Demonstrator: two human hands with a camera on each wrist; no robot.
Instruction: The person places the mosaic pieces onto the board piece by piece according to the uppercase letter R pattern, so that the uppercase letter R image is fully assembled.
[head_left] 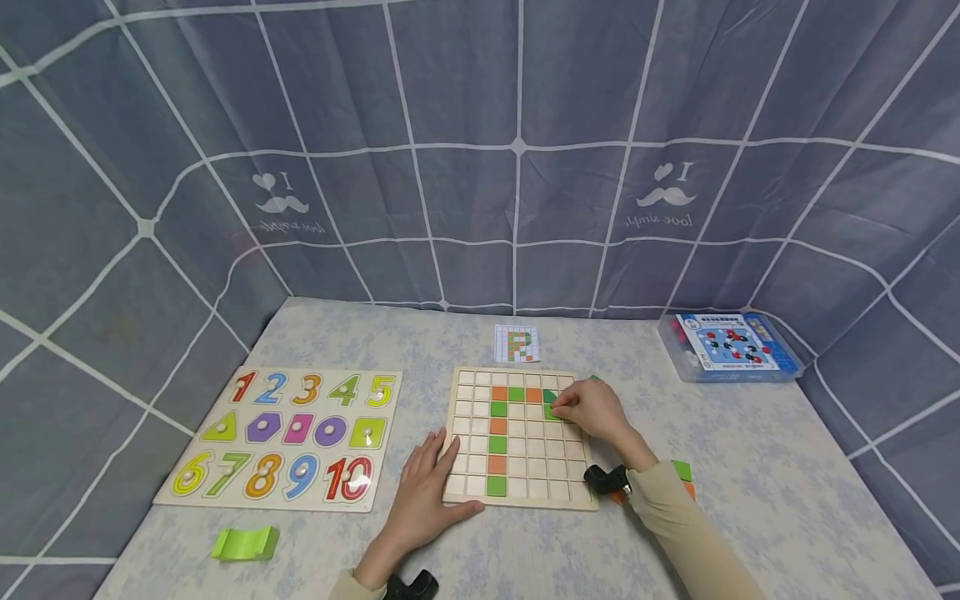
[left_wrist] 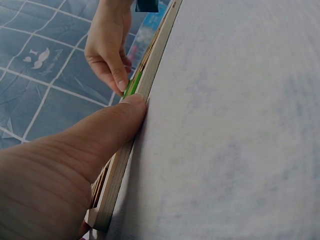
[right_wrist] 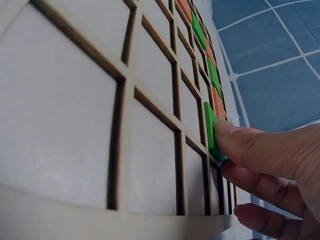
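Note:
A wooden grid board [head_left: 517,462] lies flat, with alternating orange and green square tiles down one column and along an upper row. At the board's upper right, my right hand [head_left: 596,410] pinches a green tile [right_wrist: 210,127] between thumb and fingers, right at a cell. Just above it sits a darker green rounded piece [head_left: 550,396]. My left hand [head_left: 423,500] rests at the board's near left corner. Its fingers stretch along the left side and its straight thumb [left_wrist: 117,117] presses the front edge.
Behind the board lies a pattern card [head_left: 517,343]. A number and shape puzzle [head_left: 277,442] is at left, with a lime-green block [head_left: 245,543] in front. Loose tiles [head_left: 682,471] lie partly under my right forearm. A clear plastic box [head_left: 731,348] stands back right.

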